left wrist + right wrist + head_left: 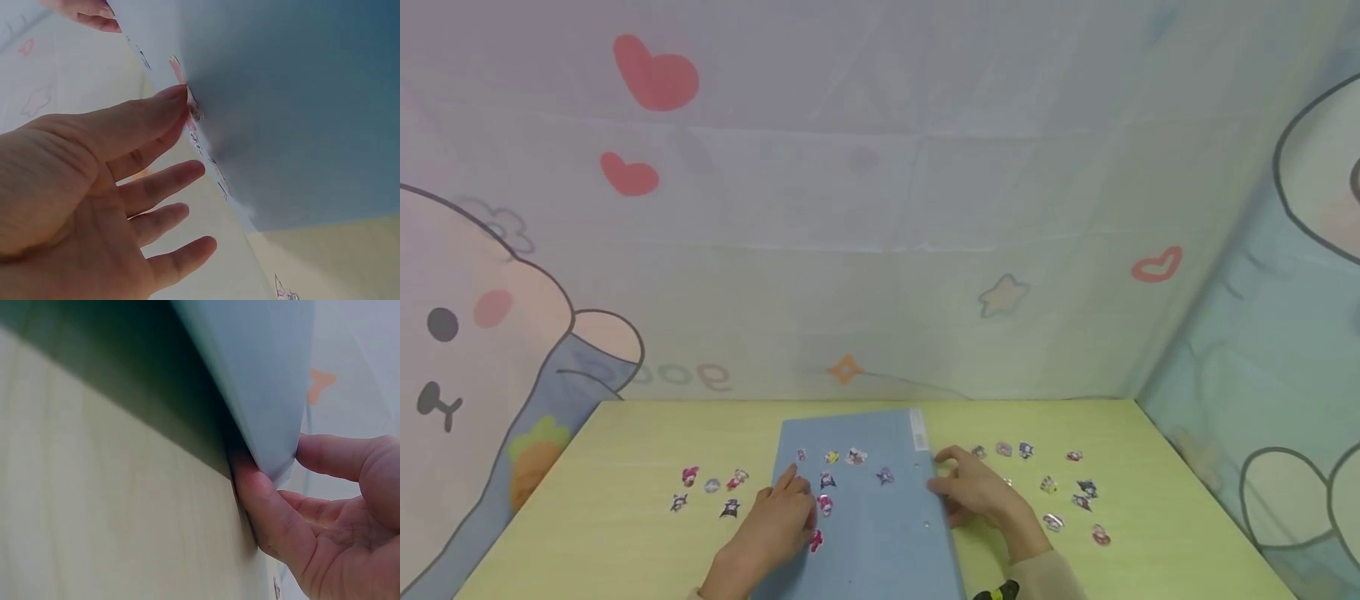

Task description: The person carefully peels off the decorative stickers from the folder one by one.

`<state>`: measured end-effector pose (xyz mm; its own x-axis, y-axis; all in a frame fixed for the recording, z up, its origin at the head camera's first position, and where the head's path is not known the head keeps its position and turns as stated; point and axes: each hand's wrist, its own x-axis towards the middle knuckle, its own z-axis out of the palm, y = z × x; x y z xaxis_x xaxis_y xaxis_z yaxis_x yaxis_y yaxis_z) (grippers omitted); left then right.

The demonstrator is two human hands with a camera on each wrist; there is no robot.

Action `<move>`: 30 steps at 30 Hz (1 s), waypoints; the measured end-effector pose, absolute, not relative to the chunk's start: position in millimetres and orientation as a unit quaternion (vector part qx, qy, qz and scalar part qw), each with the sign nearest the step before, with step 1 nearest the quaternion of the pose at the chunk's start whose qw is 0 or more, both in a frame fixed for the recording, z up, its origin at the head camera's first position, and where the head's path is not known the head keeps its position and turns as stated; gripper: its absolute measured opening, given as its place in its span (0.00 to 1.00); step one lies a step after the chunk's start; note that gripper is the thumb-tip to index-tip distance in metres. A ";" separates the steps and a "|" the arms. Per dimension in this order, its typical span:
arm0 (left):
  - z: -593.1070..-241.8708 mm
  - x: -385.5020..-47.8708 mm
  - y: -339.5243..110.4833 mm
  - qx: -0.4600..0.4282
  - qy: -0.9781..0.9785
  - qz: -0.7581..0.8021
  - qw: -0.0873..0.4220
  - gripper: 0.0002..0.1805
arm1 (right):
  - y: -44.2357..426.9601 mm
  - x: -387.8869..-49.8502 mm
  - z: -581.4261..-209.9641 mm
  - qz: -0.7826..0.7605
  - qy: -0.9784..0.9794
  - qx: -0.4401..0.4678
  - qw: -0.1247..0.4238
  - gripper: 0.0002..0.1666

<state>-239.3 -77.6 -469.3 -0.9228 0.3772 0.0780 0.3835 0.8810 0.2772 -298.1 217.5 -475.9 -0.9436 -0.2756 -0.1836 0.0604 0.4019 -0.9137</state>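
Note:
A blue folder [880, 533] lies on the table with several small cartoon stickers on its left half. My left hand [781, 521] is over the folder's left part; in the left wrist view the thumb and forefinger of the left hand [119, 187] pinch a small sticker [194, 105] at the blue surface [300, 125], other fingers spread. My right hand [981, 492] holds the folder's right edge, and in the right wrist view the right hand [325, 512] has its thumb on one side of the folder [269, 394] and a finger beneath.
On the yellow table [625, 467], several loose stickers, including a pink one [690, 476], lie left of the folder. Several more, one of them dark [1087, 489], lie to its right. A printed cloth [880, 208] hangs behind. Something black and yellow [997, 591] shows at the bottom edge.

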 end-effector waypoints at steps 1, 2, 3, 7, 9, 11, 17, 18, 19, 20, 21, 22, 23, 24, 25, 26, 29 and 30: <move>-469.9 -239.3 -78.1 -0.196 -0.970 -0.145 0.012 0.15 | 217.3 -298.1 -476.3 -0.543 0.823 -0.065 0.155 0.32; -470.3 -239.2 -78.5 -0.196 -0.970 -0.145 0.014 0.14 | 217.2 -298.2 -476.7 -0.544 0.822 -0.064 0.155 0.32; -470.5 -239.3 -79.0 -0.196 -0.970 -0.143 0.015 0.14 | 217.2 -298.3 -477.1 -0.545 0.822 -0.064 0.154 0.32; -471.3 -239.9 -80.2 -0.200 -0.969 -0.142 0.013 0.13 | 217.4 -298.5 -478.0 -0.549 0.818 -0.064 0.157 0.32; -471.2 -240.5 -80.3 -0.200 -0.969 -0.143 0.010 0.14 | 217.7 -298.7 -477.8 -0.551 0.817 -0.065 0.158 0.33; -471.0 -240.8 -80.3 -0.199 -0.969 -0.145 0.006 0.14 | 218.0 -298.8 -477.4 -0.553 0.815 -0.068 0.160 0.33; -469.4 -240.5 -79.9 -0.184 -0.971 -0.151 -0.001 0.14 | 218.9 -299.0 -476.3 -0.554 0.814 -0.072 0.160 0.33; -469.1 -240.3 -80.0 -0.181 -0.972 -0.152 -0.003 0.14 | 219.1 -299.0 -476.3 -0.554 0.814 -0.072 0.159 0.33; -468.9 -240.1 -80.2 -0.178 -0.972 -0.152 -0.004 0.15 | 219.1 -299.1 -476.4 -0.553 0.814 -0.072 0.158 0.33; -468.7 -239.9 -80.4 -0.175 -0.973 -0.151 -0.005 0.15 | 219.1 -299.1 -476.4 -0.553 0.815 -0.071 0.158 0.33; -468.7 -240.0 -80.7 -0.173 -0.973 -0.151 -0.005 0.15 | 219.1 -299.2 -476.7 -0.552 0.816 -0.071 0.157 0.33; -468.8 -239.9 -81.0 -0.172 -0.973 -0.150 -0.006 0.15 | 219.0 -299.2 -476.9 -0.552 0.816 -0.071 0.157 0.33; -469.0 -239.7 -81.2 -0.172 -0.974 -0.150 -0.007 0.15 | 218.9 -299.4 -477.6 -0.550 0.817 -0.071 0.157 0.33; -469.2 -239.5 -81.4 -0.172 -0.973 -0.151 -0.007 0.15 | 218.8 -299.5 -478.1 -0.550 0.817 -0.069 0.158 0.33; -469.4 -239.5 -81.6 -0.174 -0.973 -0.150 -0.006 0.15 | 218.7 -299.6 -478.6 -0.549 0.818 -0.069 0.158 0.33; -469.6 -239.7 -81.7 -0.177 -0.973 -0.150 -0.004 0.15 | 218.8 -299.5 -478.9 -0.549 0.818 -0.068 0.157 0.33; -469.4 -239.8 -81.8 -0.193 -0.970 -0.149 0.006 0.13 | 218.9 -299.7 -479.9 -0.549 0.818 -0.068 0.155 0.33; -468.8 -239.5 -81.9 -0.198 -0.969 -0.147 0.010 0.12 | 219.1 -299.5 -480.1 -0.549 0.819 -0.067 0.155 0.33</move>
